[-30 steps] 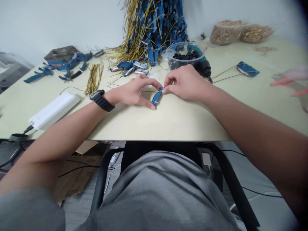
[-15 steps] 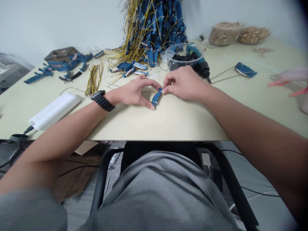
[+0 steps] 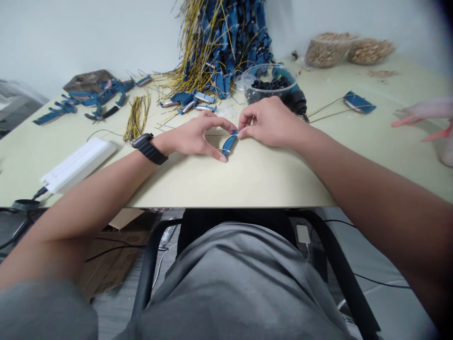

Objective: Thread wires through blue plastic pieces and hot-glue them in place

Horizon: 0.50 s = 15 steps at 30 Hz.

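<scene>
Thumb and index finger of my left hand (image 3: 197, 135) span a small curved blue piece (image 3: 229, 143) and grip it by its two ends, just above the table. Thin wires run from the piece back under my left palm, and bright tips show at both its ends. My right hand (image 3: 268, 122) is closed in a pinch at the upper end of the piece, touching the bright wire tip there. What exactly lies between those right fingertips is too small to make out.
Behind my hands are a tub of black parts (image 3: 271, 85), a power drill (image 3: 295, 100) and a tall heap of blue wired pieces (image 3: 230, 47). Pliers (image 3: 102, 114), a wire bundle (image 3: 137, 118) and a white power strip (image 3: 78, 163) lie left. Another person's hand (image 3: 433, 112) is by red-handled pliers (image 3: 437, 134).
The view has shifted very slightly. Both hands keep the same pose around the blue piece.
</scene>
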Tool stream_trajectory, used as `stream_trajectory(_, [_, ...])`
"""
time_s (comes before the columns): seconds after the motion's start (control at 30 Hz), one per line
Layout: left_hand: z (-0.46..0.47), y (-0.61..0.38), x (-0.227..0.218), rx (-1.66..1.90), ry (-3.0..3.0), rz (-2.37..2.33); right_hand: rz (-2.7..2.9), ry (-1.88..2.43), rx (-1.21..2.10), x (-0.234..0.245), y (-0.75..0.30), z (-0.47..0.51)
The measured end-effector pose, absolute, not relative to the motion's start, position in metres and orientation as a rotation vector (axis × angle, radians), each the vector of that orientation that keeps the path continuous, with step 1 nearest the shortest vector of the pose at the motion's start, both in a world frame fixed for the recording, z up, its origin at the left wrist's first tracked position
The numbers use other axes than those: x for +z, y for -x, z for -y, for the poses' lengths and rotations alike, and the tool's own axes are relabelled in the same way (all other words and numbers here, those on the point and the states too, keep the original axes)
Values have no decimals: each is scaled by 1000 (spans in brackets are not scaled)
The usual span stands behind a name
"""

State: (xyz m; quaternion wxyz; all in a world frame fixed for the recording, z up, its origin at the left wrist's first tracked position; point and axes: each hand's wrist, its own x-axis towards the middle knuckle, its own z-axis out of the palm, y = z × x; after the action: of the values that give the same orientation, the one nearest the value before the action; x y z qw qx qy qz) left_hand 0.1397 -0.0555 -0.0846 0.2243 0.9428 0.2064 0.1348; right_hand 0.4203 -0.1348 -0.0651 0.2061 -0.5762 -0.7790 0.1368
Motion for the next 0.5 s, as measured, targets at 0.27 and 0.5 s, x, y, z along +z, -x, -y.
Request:
stream_trajectory(0.27, [55, -140, -85, 375, -2606, -574, 2155, 1626, 405, -63, -418, 137])
stream_trajectory(0.5, [57, -140, -84, 367, -2596, -586, 2167, 1630, 355, -54, -423, 144])
